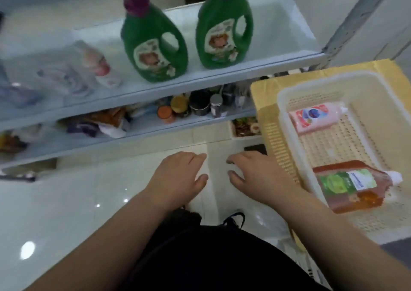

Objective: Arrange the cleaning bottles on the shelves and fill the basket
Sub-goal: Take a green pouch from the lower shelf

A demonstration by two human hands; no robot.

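Your left hand (180,175) and right hand (255,175) hover empty, fingers relaxed. Green bottle (153,45), second green bottle (224,34) upright on upper shelf (222,77); basket (287,121) holds pink bottle (315,118), orange bottle (351,186). Grip next bottle by handle, keep upright.

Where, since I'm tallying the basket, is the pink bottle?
In the head view, on the right, the pink bottle lies flat at the far end of the white basket, beyond the orange-red bottle.

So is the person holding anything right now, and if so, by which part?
Nothing is held. The left hand and the right hand both hang open over the floor, fingers loose, touching no bottle.
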